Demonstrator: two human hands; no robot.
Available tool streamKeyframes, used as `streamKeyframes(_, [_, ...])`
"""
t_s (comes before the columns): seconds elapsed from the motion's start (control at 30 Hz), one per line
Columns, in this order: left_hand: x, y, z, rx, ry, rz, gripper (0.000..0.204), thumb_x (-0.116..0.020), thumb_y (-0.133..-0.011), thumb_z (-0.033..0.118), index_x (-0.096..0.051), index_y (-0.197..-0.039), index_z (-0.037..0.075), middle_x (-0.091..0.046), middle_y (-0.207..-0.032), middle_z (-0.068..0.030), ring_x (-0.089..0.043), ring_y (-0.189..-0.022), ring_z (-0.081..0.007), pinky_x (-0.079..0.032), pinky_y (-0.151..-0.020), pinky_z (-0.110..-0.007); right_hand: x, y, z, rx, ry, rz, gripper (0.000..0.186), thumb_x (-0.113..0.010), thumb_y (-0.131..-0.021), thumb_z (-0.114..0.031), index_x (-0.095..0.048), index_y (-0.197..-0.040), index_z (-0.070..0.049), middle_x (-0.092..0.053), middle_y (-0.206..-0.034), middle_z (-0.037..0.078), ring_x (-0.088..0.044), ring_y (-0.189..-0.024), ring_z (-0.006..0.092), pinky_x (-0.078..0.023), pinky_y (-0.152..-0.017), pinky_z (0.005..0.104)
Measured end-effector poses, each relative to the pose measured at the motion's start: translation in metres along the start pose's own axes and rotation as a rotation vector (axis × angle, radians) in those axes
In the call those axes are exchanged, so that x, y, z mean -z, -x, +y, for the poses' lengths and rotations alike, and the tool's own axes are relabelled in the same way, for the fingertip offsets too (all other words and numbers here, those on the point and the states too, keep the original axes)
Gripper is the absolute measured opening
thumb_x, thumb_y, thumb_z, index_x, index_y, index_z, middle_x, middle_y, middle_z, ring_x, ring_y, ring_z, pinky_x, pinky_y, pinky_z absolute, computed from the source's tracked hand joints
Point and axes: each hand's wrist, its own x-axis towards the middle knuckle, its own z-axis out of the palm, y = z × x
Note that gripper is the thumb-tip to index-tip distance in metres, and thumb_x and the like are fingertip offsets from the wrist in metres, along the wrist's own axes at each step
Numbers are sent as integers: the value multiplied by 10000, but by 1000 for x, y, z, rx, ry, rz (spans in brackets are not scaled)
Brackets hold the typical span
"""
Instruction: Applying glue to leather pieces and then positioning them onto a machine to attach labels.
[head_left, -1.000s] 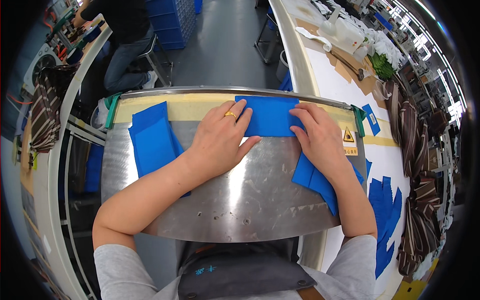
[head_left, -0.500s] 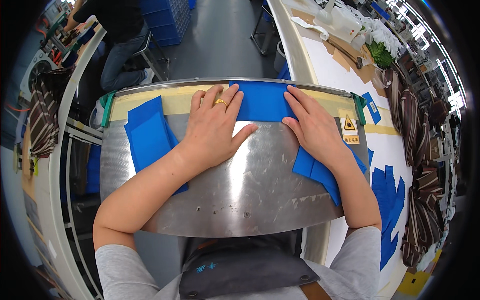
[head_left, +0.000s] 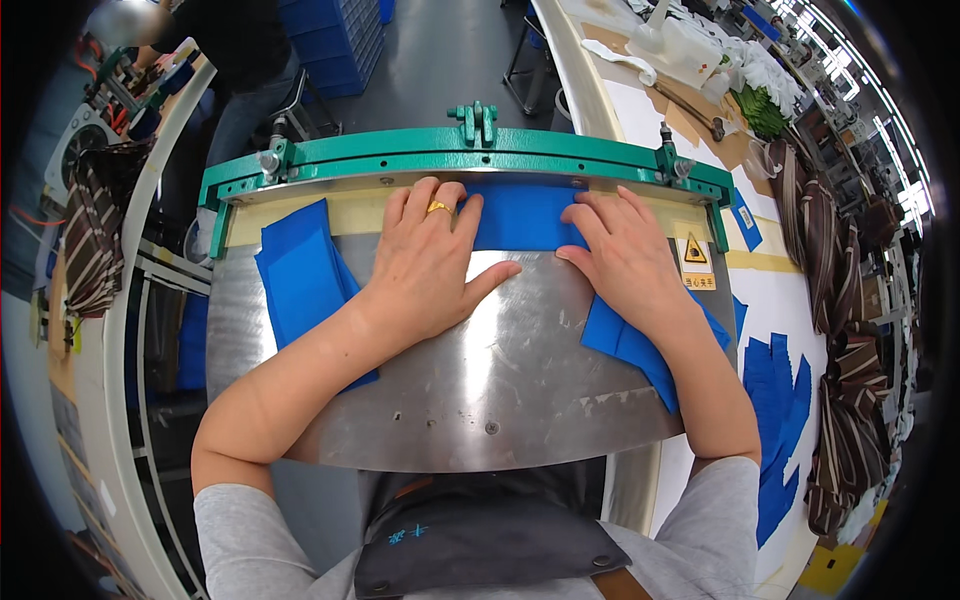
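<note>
A blue fabric-like piece (head_left: 525,222) lies at the far edge of a bare metal work plate (head_left: 450,400). My left hand (head_left: 420,265) rests flat at its left side, fingers spread and thumb stretched out toward the middle. On its right side, my right hand (head_left: 630,260) presses down with fingertips, the fingers a little bent and apart. A green metal bar (head_left: 390,155) spans the plate's far edge, just beyond my fingertips, and covers the piece's far end. Blue pieces (head_left: 300,270) lie beside my left forearm; more blue pieces (head_left: 640,355) lie partly beneath my right forearm.
A warning sticker (head_left: 695,255) is on the plate at right. The white side table (head_left: 640,110) carries blue strips (head_left: 775,420), a hammer (head_left: 700,105) and striped fabric (head_left: 800,220). Blue crates (head_left: 330,45) and a seated co-worker (head_left: 235,50) are beyond at left.
The green bar has come into view across the plate's far edge, over the blue piece's far end. My hands have shifted slightly nearer me with the piece.
</note>
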Motion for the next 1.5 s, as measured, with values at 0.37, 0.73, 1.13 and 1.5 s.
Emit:
streamKeyframes(0.37, [111, 18, -17, 237, -230, -278, 424, -732, -860, 399, -676, -840, -21, -673, -801, -197, -667, -796, -363, -519, -724, -440, 108, 30, 1, -30, 36, -236, 136, -730, -804, -134, -664, -904, -71, -672, -1103, 42, -629, -1030, 263, -463, -912, 387])
streamKeyframes(0.73, [87, 81, -44, 320, 120, -261, 273, -665, -899, 158, -578, -700, -8, -572, -580, -135, -555, -529, -280, -400, -530, -403, 24, 10, -108, 528, -429, -20, 610, -696, -874, -431, -596, -1244, 44, -566, -1352, 196, -506, -1321, 318, -399, -1094, 456])
streamKeyframes(1.13, [78, 84, -35, 440, -48, -185, 435, -700, -911, 306, -550, -649, -7, -581, -578, -171, -540, -534, -357, -403, -535, -414, -41, -3, -154, 574, -624, -12, 748, -707, -859, -437, -505, -1365, 75, -471, -1440, 227, -456, -1357, 317, -365, -1138, 439])
streamKeyframes(1.5, [153, 98, -85, 164, 572, 843, 432, -709, -913, 321, -665, -1223, 23, -667, -1179, -138, -698, -989, -191, -574, -823, -275, -24, -1, -144, 553, -441, -71, 676, -677, -886, -417, -519, -1357, 42, -475, -1470, 171, -471, -1354, 291, -413, -1090, 428])
